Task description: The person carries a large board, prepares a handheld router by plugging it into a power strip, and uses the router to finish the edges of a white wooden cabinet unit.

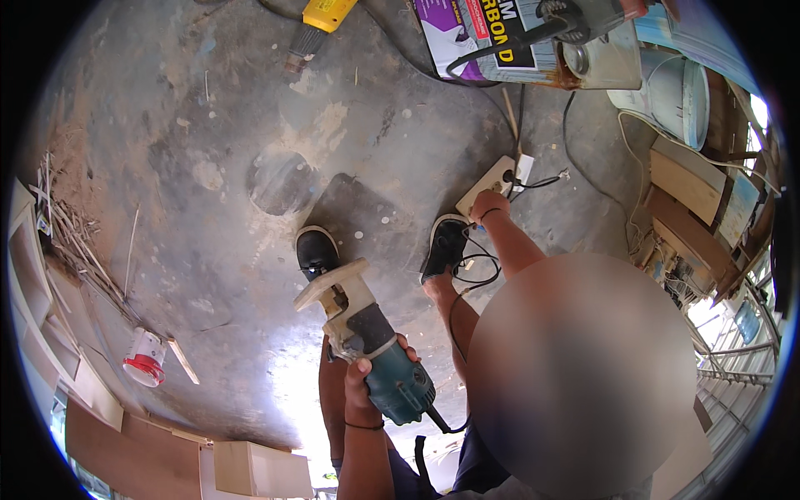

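My left hand (363, 385) is wrapped round the green body of a trim router (385, 354), tilted with its pale base plate up and to the left. A black cord leaves the router's lower end and loops beside my right leg. On the floor by my right shoe lies a white power strip (473, 193) with a black plug (509, 177) in its far end. My right hand (490, 205) is closed at the near end of this strip, fingers down against it. The looped cord (492, 279) runs up to that hand; what the fingers hold is hidden.
Far right stands a large rectangular metal can (533, 62) with a power tool (583, 21) on top. Beyond it is a white bucket (667, 96). A yellow tool (321, 21) lies far ahead. Wood strips (83, 242) and a red-white tub (145, 358) are at left; cords cross the floor.
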The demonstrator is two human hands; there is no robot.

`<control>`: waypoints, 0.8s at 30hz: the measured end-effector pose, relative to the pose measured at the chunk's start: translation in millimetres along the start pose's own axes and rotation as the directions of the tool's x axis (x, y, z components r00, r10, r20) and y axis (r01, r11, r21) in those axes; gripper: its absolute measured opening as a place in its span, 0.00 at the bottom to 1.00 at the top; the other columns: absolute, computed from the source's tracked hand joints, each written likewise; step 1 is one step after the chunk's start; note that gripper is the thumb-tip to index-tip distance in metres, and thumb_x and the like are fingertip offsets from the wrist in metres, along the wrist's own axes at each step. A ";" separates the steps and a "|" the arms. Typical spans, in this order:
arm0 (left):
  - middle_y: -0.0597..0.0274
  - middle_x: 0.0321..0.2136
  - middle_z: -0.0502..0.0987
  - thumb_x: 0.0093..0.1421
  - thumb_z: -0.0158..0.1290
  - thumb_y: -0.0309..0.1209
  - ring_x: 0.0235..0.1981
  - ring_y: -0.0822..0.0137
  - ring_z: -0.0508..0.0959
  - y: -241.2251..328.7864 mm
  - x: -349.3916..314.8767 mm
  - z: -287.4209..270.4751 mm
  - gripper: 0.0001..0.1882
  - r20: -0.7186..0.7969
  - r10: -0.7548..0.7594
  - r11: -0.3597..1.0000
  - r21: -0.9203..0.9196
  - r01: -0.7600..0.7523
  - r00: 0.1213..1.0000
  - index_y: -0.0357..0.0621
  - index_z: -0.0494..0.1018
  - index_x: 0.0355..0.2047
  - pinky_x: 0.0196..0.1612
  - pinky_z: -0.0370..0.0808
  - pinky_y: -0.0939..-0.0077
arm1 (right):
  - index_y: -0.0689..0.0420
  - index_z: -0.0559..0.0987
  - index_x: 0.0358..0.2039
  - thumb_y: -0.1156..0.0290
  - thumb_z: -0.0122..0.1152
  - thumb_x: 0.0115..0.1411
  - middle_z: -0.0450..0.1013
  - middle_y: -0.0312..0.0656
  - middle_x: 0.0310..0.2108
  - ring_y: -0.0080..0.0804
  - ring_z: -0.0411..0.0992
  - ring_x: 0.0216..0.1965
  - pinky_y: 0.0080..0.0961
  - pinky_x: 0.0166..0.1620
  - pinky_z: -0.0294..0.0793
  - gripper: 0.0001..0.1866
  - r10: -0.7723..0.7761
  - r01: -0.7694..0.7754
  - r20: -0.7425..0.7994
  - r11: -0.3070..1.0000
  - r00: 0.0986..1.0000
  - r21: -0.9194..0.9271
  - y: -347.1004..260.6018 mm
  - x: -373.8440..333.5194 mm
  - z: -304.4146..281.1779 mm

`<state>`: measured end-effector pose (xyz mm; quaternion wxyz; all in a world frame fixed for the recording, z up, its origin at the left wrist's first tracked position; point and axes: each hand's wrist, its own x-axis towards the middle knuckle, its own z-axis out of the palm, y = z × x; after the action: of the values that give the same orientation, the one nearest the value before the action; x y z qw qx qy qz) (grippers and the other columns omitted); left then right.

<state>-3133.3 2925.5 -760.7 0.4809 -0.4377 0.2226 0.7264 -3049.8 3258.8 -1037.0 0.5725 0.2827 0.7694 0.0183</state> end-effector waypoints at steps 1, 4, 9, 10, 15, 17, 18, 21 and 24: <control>0.52 0.36 0.72 0.43 0.56 0.50 0.40 0.58 0.75 0.6 -0.5 0.4 0.36 0.004 -0.009 1.000 -0.010 0.009 1.000 0.31 0.66 0.43 0.41 0.76 0.65 | 0.57 0.81 0.33 0.55 0.56 0.53 0.77 0.48 0.38 0.40 0.76 0.42 0.36 0.40 0.76 0.18 0.069 -0.064 -0.056 0.994 0.996 0.089 2.4 5.4 10.7; 0.52 0.36 0.72 0.43 0.57 0.50 0.40 0.58 0.75 -0.2 -0.1 3.1 0.35 0.009 -0.037 0.999 -0.031 0.037 0.999 0.31 0.66 0.43 0.42 0.76 0.65 | 0.58 0.77 0.36 0.55 0.52 0.56 0.76 0.43 0.27 0.37 0.74 0.26 0.37 0.29 0.74 0.19 0.156 -0.266 0.246 0.815 0.957 0.516 26.2 45.0 32.1; 0.52 0.36 0.72 0.43 0.57 0.48 0.40 0.58 0.76 -1.0 2.3 4.7 0.35 -0.031 -0.036 0.999 0.001 0.036 0.999 0.32 0.66 0.43 0.41 0.76 0.65 | 0.55 0.71 0.30 0.52 0.54 0.55 0.70 0.38 0.17 0.27 0.65 0.13 0.31 0.15 0.59 0.18 -0.062 -0.261 0.365 0.586 0.929 0.767 57.5 73.5 55.4; 0.50 0.37 0.72 0.44 0.58 0.47 0.39 0.55 0.76 -1.9 2.5 2.7 0.35 -0.014 -0.023 1.000 -0.018 0.023 1.000 0.34 0.63 0.47 0.41 0.76 0.61 | 0.55 0.70 0.29 0.51 0.54 0.54 0.69 0.38 0.16 0.26 0.64 0.12 0.30 0.14 0.56 0.18 -0.068 -0.263 0.352 0.539 0.934 0.801 59.0 76.9 61.4; 0.46 0.38 0.71 0.47 0.60 0.44 0.37 0.50 0.77 -4.8 3.3 -4.4 0.39 0.022 0.000 0.999 -0.037 0.001 1.000 0.39 0.58 0.54 0.39 0.78 0.55 | 0.58 0.75 0.32 0.49 0.57 0.49 0.74 0.45 0.23 0.34 0.72 0.21 0.36 0.21 0.65 0.23 0.092 -0.303 0.296 0.466 0.951 0.831 43.7 63.7 56.0; 0.46 0.38 0.71 0.46 0.60 0.44 0.37 0.50 0.77 -5.9 4.1 -5.2 0.39 0.010 0.009 0.999 -0.031 -0.009 1.000 0.38 0.58 0.54 0.39 0.78 0.56 | 0.61 0.78 0.35 0.47 0.59 0.46 0.76 0.50 0.29 0.40 0.75 0.29 0.37 0.29 0.70 0.27 0.209 -0.216 0.119 0.539 0.971 0.814 39.4 59.6 64.7; 0.46 0.38 0.71 0.46 0.60 0.43 0.37 0.50 0.77 -7.1 4.1 -5.0 0.39 0.005 0.013 0.999 -0.029 -0.013 1.000 0.38 0.58 0.54 0.38 0.78 0.56 | 0.62 0.79 0.36 0.47 0.59 0.45 0.77 0.52 0.32 0.43 0.76 0.33 0.38 0.34 0.72 0.30 0.286 -0.167 -0.006 0.574 0.958 0.802 38.9 57.1 71.6; 0.52 0.36 0.72 0.44 0.57 0.48 0.39 0.58 0.76 -5.0 4.4 3.3 0.34 -0.023 -0.027 0.998 0.050 0.028 0.999 0.31 0.66 0.43 0.41 0.77 0.65 | 0.64 0.79 0.39 0.46 0.62 0.42 0.76 0.56 0.38 0.47 0.73 0.43 0.33 0.46 0.70 0.33 0.350 -0.222 0.041 0.494 0.936 0.841 31.4 32.2 53.2; 0.51 0.36 0.72 0.44 0.57 0.48 0.39 0.58 0.76 -6.7 5.8 3.2 0.34 -0.002 -0.034 0.998 0.051 0.034 0.999 0.31 0.66 0.43 0.41 0.77 0.65 | 0.64 0.80 0.35 0.45 0.62 0.42 0.77 0.53 0.35 0.44 0.75 0.39 0.35 0.40 0.73 0.32 0.351 -0.271 0.075 0.552 0.933 0.789 38.3 33.6 48.5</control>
<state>-3129.5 2933.7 -763.4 0.5041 -0.4293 0.2338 0.7120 -2996.9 3291.9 -1069.5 0.3415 0.6351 0.6609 -0.2078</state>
